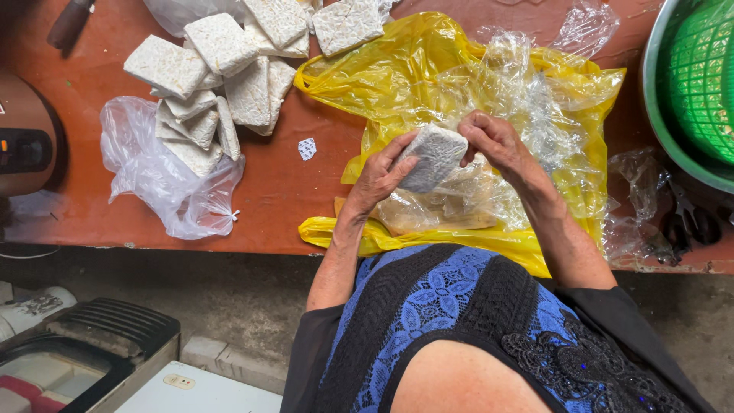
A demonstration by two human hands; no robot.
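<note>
Blue-and-black lace clothing (459, 321) fills the foreground; beyond it a red-brown bench (283, 191) carries a yellow plastic bag (428, 69) spread flat, apparently as a catch-sheet, with crumpled clear wrappers (527, 99) lying in it. Above this bag the left hand (378, 176) closes around a white block (434, 157) while the right hand (493, 138) pinches its upper edge; more blocks (222, 69) are piled to the left, some in a clear bag (168, 183).

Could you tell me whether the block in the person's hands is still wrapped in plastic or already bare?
Cannot tell for sure. The pale block looks matte and bare between the left hand and right hand; any thin film is indistinct.
</note>
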